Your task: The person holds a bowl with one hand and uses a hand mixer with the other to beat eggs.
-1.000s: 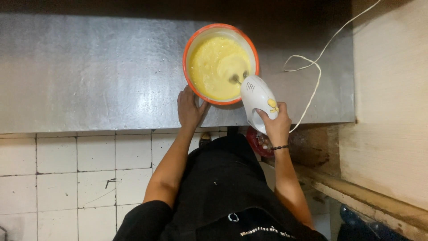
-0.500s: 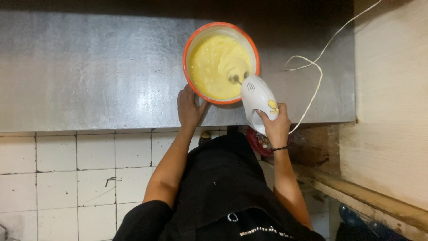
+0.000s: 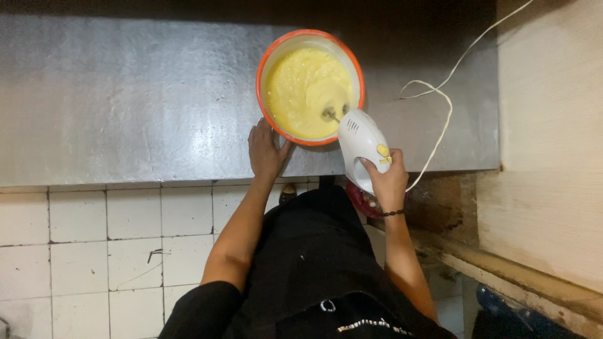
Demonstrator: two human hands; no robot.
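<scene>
Right hand (image 3: 388, 179) shut tight around white hand mixer (image 3: 362, 145), beaters (image 3: 333, 113) dipped in yellow batter (image 3: 309, 91) just past that grip. Left hand (image 3: 264, 149) open, flat against orange bowl (image 3: 271, 55) on grey table (image 3: 125, 100).

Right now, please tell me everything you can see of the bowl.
The bowl is round, with an orange rim and outside and a pale inner wall; it looks like plastic. It stands upright on the grey metal counter, near its front edge. Smooth yellow batter fills most of it. The beaters of the white mixer dip into the batter at the lower right. The left hand rests against the near side of the bowl; the right hand holds the mixer.
</scene>
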